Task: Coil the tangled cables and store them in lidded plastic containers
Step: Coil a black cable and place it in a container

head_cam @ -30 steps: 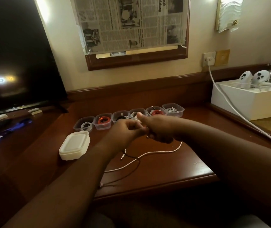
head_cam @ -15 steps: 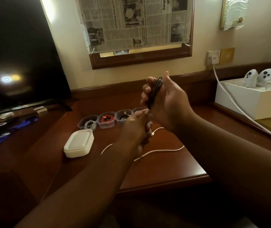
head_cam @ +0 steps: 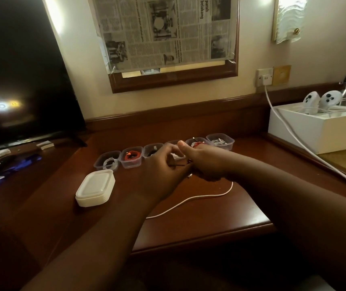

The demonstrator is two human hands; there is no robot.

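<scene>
From the head view I see my left hand (head_cam: 163, 162) and right hand (head_cam: 203, 162) meeting above the desk (head_cam: 210, 217), fingers curled around a dark cable (head_cam: 178, 164) pinched between them. A white cable (head_cam: 189, 199) trails on the desk just below my right hand. Open containers (head_cam: 131, 159) line up behind; stacked lids (head_cam: 95, 187) sit left.

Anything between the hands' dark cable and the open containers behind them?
Nothing visible. Both hands, left and right, hold the dark cable just in front of the container row. The containers there have no lids on; the lid stack sits off to the left. The white cable lies nearer the desk edge, out of the path.
</scene>
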